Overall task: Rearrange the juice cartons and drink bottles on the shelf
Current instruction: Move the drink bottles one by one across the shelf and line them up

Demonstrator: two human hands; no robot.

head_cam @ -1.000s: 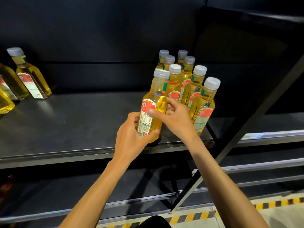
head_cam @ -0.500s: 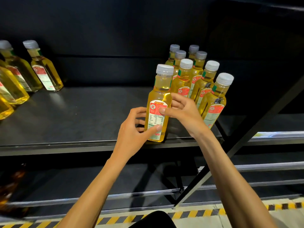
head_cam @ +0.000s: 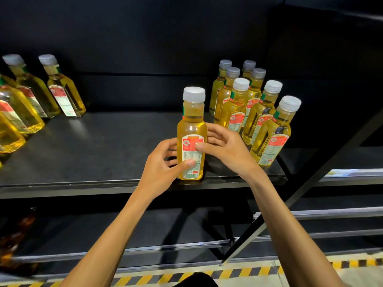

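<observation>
Bottle [head_cam: 192,125] of yellow drink, white-capped, stands upright at the shelf's [head_cam: 93,154] front edge, gripped between both hands. The left hand [head_cam: 163,164] curls round its left side, thumb pressed on the lower label. The right hand [head_cam: 226,150] curls round its right side, thumb on the red label top. Just beyond the right hand stands a cluster [head_cam: 248,108] of seven like bottles. Well left of the left hand stand more bottles [head_cam: 31,100].

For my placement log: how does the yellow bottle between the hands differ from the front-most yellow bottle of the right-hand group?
The white-capped yellow plastic bottle between the hands is gripped by left hand and right hand; the front-most bottle of the right group is untouched. The first stands alone, the second ends a row. Both share white caps and red labels.
</observation>
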